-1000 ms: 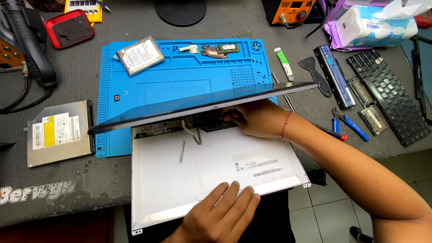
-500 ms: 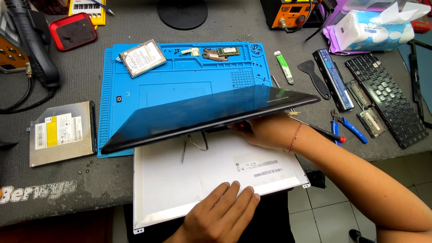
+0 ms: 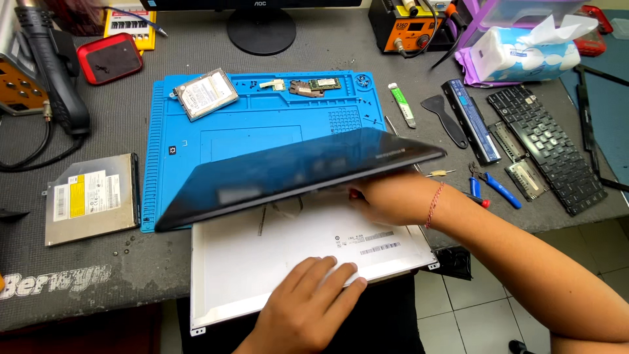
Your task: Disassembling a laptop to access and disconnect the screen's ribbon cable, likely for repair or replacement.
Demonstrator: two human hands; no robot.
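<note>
Right hand (image 3: pixel 386 200) was under the dark laptop lid (image 3: pixel 298 176), fingers tucked beneath its right edge and propping it tilted above the white screen panel (image 3: pixel 295 252); exact grip was hidden by the lid, so couldn't tell how the fingers closed; red thread bracelet (image 3: pixel 434 204) on that wrist. Left hand (image 3: pixel 308 305) lay flat and spread on the panel's near edge, pressing it down, not pinching anything. Panel lay back-side up, half on the grey surface (image 3: pixel 98 288), half overhanging toward the person; lid's far edge sat over the blue repair mat (image 3: pixel 196 131). On the mat: hard drive (image 3: pixel 204 94) at the top left, small circuit boards (image 3: pixel 314 85) along the top. Optical drive (image 3: pixel 92 196) left of the mat; battery (image 3: pixel 470 120), spudger (image 3: pixel 444 118) and keyboard (image 3: pixel 547 147) to the right; tissue pack (image 3: pixel 524 56) behind those.
</note>
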